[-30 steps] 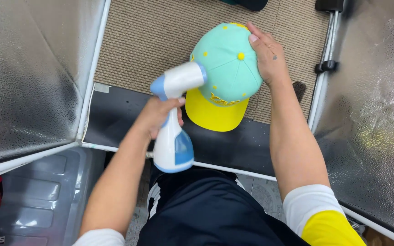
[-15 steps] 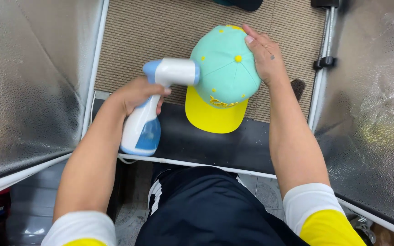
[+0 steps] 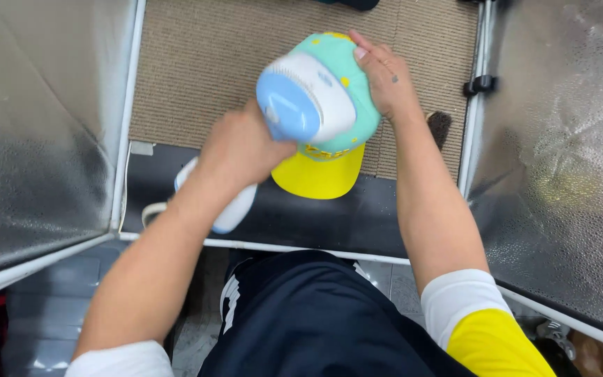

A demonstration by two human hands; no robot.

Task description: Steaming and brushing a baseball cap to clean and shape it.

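Looking straight down here: the left hand (image 3: 242, 150) is wrapped tight around the handle of a handheld steamer (image 3: 306, 98), fingers fully closed, so that grip isn't going anywhere. The steamer's head is tipped up toward the camera and sits right over the left side of the cap (image 3: 329, 150), hiding a good chunk of the crown. Can't tell if the head is actually touching the fabric or just floating above it. The steamer's long axis runs on a diagonal, from its rounded white base (image 3: 232, 209) low and left, up to the blue-and-white head at the cap.

The right hand (image 3: 385, 80) is laid flat-ish on the far right side of the cap's crown, fingers spread and curved over it, more pressing than gripping, nothing closed inside it. So the cap sits between the two hands, with the right one directly on it and the left reaching it only through the steamer.

The cap itself is mint green cloth with small yellow dots and a stiff yellow brim pointing back toward the person. It sits on the tabletop where a tan woven mat (image 3: 197, 63) meets a smooth black strip (image 3: 399, 223). Crinkly silver reflective panels (image 3: 36, 126) stand on both sides in white tube frames.
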